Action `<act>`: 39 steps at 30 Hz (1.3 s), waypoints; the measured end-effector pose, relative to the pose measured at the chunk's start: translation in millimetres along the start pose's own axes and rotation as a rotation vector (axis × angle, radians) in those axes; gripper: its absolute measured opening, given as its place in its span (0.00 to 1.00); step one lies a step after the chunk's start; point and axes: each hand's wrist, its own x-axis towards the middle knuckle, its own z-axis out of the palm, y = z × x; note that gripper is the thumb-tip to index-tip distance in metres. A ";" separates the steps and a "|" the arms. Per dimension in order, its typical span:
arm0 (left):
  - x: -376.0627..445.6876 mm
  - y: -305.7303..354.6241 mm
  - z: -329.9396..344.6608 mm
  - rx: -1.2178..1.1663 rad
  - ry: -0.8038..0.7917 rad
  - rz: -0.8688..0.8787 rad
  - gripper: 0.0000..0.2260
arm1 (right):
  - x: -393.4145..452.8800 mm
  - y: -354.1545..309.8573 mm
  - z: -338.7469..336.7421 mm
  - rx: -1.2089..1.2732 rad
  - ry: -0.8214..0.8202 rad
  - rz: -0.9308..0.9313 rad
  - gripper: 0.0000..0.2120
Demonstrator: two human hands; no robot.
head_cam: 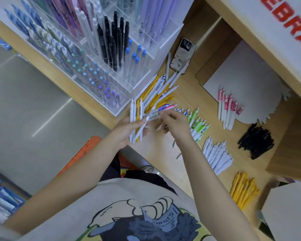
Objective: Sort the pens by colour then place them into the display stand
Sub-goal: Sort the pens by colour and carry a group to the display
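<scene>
Fingers of the left hand (129, 131) grip a fan of pens (137, 122) at the shelf's (163, 153) front edge, right hand (174, 122) pinching one beside the phone-backed (182, 55) unsorted pile (162, 93)

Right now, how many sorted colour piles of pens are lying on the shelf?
5: pink pile farthest back, black pile right of it, green pile by the right hand, white pile nearer, yellow pile nearest. The right hand may hide more.

Wooden table (165, 153) carries: clear display stand (111, 70) at left; phone (182, 55) behind a mixed yellow/white pen heap (162, 93); sorted piles of green (197, 126), pink (228, 110), black (255, 140), white (217, 157) and yellow pens (243, 189); white card (241, 80).
</scene>
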 end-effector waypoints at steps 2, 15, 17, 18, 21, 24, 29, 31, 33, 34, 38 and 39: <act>5.4 1.2 1.3 -0.021 0.021 0.000 0.08 | 19.4 -3.2 -2.4 0.008 0.069 0.017 0.06; 19.9 11.7 23.0 -0.073 0.060 0.035 0.06 | 86.6 -40.5 6.3 -0.123 0.221 0.097 0.29; 21.4 12.5 21.6 -0.059 0.064 0.038 0.06 | 86.6 -41.0 7.3 -0.088 0.216 0.079 0.31; 21.9 12.8 20.0 -0.054 0.066 0.038 0.06 | 86.3 -41.3 7.9 -0.066 0.213 0.071 0.33; 23.4 13.3 15.1 -0.050 0.068 0.026 0.09 | 89.9 -41.0 8.0 0.022 0.220 0.083 0.34; 26.6 12.6 12.0 -0.041 0.066 0.008 0.11 | 95.5 -39.3 7.8 0.103 0.215 0.096 0.32; 30.3 11.8 12.2 -0.037 0.074 -0.007 0.11 | 101.4 -41.6 9.7 0.176 0.161 0.099 0.13; 31.0 10.7 12.2 -0.036 0.076 -0.009 0.11 | 104.6 -39.8 11.6 0.157 0.128 0.100 0.14; 31.3 10.4 12.2 -0.033 0.073 -0.009 0.11 | 106.3 -37.2 14.8 0.117 0.102 0.093 0.13; 31.4 10.5 12.1 -0.034 0.073 -0.011 0.11 | 106.1 -37.1 16.6 0.092 0.095 0.086 0.15; 31.1 11.7 11.2 -0.025 0.070 -0.015 0.11 | 106.0 -36.1 21.7 0.003 0.066 0.091 0.22; 31.0 11.8 10.9 -0.019 0.069 -0.012 0.11 | 106.7 -35.2 23.1 -0.015 0.054 0.089 0.23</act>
